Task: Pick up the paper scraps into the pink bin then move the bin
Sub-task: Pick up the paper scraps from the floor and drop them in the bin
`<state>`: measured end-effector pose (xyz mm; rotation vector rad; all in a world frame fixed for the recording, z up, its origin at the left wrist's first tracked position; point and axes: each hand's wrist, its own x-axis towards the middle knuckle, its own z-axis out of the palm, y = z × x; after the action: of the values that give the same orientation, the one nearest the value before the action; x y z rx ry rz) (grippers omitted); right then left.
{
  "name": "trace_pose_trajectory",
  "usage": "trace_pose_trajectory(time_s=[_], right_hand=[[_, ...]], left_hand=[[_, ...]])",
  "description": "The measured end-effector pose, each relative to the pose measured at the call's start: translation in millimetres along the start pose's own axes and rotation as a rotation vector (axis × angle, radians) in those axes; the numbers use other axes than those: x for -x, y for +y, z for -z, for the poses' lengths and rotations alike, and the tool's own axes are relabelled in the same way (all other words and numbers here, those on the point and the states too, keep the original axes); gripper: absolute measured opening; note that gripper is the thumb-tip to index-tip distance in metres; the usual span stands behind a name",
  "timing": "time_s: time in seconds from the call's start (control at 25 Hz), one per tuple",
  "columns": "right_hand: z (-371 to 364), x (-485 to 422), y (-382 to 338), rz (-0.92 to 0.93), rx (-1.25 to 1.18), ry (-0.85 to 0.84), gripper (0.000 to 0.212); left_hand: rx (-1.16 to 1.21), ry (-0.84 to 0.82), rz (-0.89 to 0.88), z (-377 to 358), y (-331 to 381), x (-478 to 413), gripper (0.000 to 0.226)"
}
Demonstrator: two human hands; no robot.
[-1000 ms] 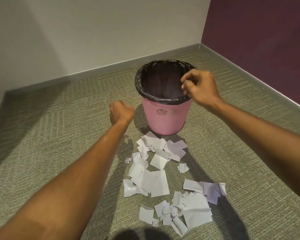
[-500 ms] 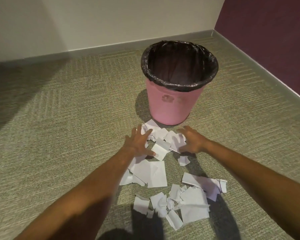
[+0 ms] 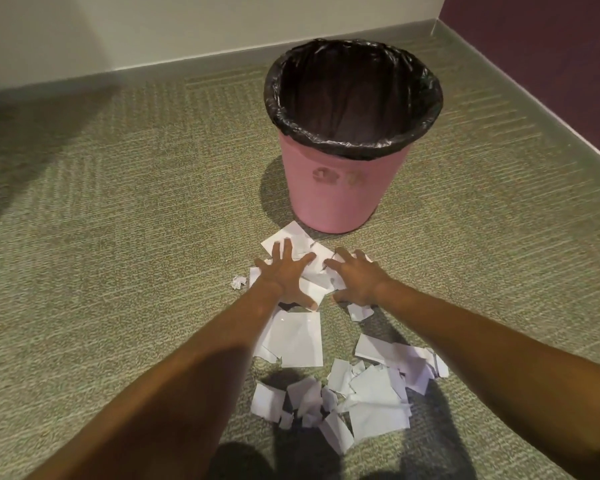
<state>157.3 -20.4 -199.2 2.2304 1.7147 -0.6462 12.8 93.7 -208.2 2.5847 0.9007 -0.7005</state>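
Note:
A pink bin (image 3: 340, 188) lined with a black bag stands upright on the carpet. Several white paper scraps (image 3: 300, 339) lie scattered in front of it, toward me. My left hand (image 3: 286, 275) lies flat with spread fingers on the scraps nearest the bin. My right hand (image 3: 357, 277) rests beside it on the same cluster, fingers bent down onto the paper. More scraps (image 3: 371, 400) sit in a pile lower down between my forearms. A tiny crumpled bit (image 3: 239, 281) lies just left of my left hand.
Green carpet (image 3: 118, 237) covers the floor. A white wall with a grey baseboard (image 3: 153, 72) runs behind the bin, and a dark purple wall (image 3: 551, 46) closes the right side, forming a corner.
Both hands dropped from bin height down to the scraps in front of the bin and now press on them. The view moved closer to the bin.

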Motion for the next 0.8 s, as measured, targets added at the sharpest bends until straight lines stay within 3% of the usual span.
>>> trace_pose_trajectory(time_s=[0.12,0.2,0.28,0.56,0.8], right_hand=[[-4,17,-3,0.033,0.023,0.137,0.055],[-7,31,-6,0.06,0.049,0.171,0.05],[-10,45,-7,0.094,0.061,0.204,0.048],[21,86,-8,0.063,-0.156,0.259,0.035],[101,112,-16,0.018,-0.487,0.422,0.025]], left_hand=[[0.089,0.143,-0.047,-1,5,5,0.072],[0.132,0.248,-0.116,-3,7,10,0.032],[0.148,0.327,-0.167,-11,9,16,0.008],[0.217,0.377,-0.166,-23,6,29,0.01],[0.4,0.511,-0.163,32,1,58,0.011]])
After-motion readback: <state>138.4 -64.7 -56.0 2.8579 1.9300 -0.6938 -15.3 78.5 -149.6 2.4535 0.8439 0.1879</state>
